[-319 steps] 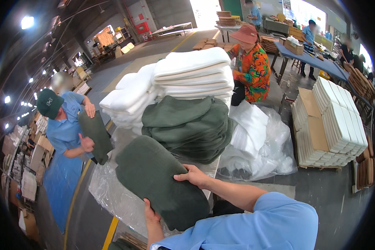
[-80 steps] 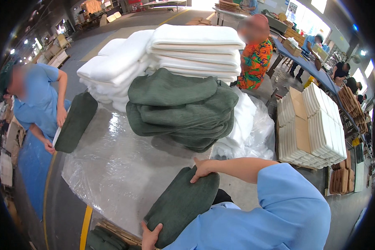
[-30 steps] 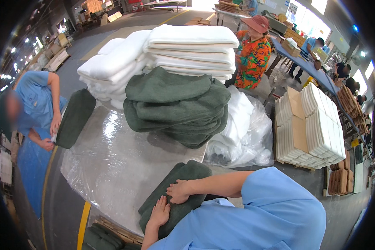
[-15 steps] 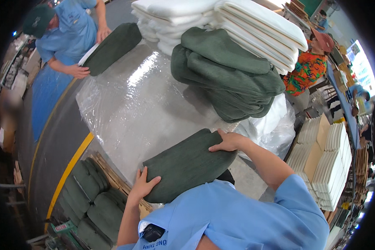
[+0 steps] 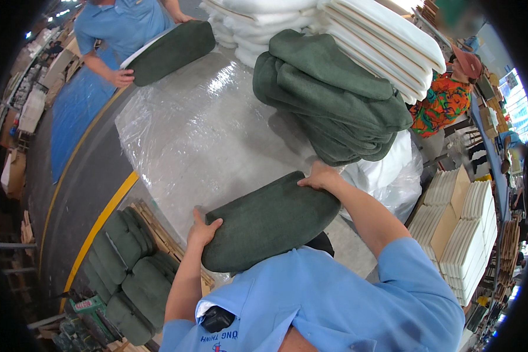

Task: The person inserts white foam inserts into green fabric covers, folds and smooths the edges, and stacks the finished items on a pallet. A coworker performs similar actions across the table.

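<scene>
A dark green fabric-covered cushion (image 5: 270, 222) leans against my front at the near edge of the plastic-covered table (image 5: 176, 141). My left hand (image 5: 203, 229) grips its left end, thumb on the near face and fingers going behind. At the far right corner my right hand (image 5: 319, 177) holds the cushion the same way, its fingers mostly hidden. Beyond my right hand lies a heap of loose green fabric covers (image 5: 328, 94). Across the table, a co-worker in a blue shirt (image 5: 123, 26) holds another green cushion (image 5: 173, 54) with a white side showing.
White padding sheets (image 5: 387, 44) are stacked at the back. A clear bag of white material (image 5: 387, 167) sits right of the covers. Green cushions (image 5: 126, 258) are piled low on the left beside a yellow floor line (image 5: 100, 229). White stacked pieces (image 5: 457, 229) stand at right.
My right hand's fingers have slipped further behind the cushion's far edge. My left hand's fingers are also more hidden behind it. The co-worker's cushion remains on the table's far corner.
</scene>
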`<state>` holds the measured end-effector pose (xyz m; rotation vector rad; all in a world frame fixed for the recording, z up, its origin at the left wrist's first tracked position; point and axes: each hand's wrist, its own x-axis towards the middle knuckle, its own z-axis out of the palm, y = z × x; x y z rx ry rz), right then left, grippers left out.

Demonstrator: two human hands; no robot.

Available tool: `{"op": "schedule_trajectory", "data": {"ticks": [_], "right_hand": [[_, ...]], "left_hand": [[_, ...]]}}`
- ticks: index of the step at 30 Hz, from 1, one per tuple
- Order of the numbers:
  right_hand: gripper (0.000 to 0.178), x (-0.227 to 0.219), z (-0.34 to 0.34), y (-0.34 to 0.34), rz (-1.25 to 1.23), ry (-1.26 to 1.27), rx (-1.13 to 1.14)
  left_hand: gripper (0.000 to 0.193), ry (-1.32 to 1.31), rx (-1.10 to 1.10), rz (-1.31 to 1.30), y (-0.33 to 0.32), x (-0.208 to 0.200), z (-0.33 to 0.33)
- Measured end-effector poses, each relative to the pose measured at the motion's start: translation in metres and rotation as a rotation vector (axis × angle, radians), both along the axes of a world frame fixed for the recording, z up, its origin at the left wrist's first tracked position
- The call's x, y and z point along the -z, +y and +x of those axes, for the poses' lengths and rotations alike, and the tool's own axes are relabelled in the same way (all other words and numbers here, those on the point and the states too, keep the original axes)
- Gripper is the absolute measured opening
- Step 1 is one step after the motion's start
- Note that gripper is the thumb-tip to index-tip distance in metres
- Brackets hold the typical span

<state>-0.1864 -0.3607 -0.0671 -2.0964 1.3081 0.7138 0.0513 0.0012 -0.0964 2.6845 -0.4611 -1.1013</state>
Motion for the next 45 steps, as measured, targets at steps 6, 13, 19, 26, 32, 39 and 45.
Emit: {"op": "schedule_trajectory", "data": {"ticks": [6,13,19,26,32,39,45], "right_hand": [[0.069,0.015,-0.002,-0.01,-0.031,-0.022,-0.075],[0.073,0.043,0.001,-0.005,-0.075,-0.118,-0.161],[0.065,0.077,-0.044,-0.004,0.047,-0.42,0.03],[0.067,0.083,-0.091,0.037,0.633,-0.784,0.501],[0.066,0.081,-0.168,0.069,0.882,-0.746,0.496],[0.06,0.066,-0.206,0.113,0.939,-0.745,0.412],[0.067,-0.033,-0.098,0.136,0.753,-0.973,-0.031]], "left_hand": [[0.116,-0.09,0.019,0.005,0.0,0.017,0.007],[0.117,-0.063,-0.208,-0.098,0.025,0.021,0.006],[0.121,0.255,-0.894,-0.836,0.063,-0.005,-0.072],[0.095,0.571,-1.119,-1.013,0.112,-0.034,-0.207],[0.082,0.505,-1.21,-1.059,0.136,-0.031,-0.287],[0.077,0.489,-1.327,-1.08,0.19,-0.029,-0.353],[0.084,0.423,-1.209,-1.275,0.268,-0.064,-0.351]]}}
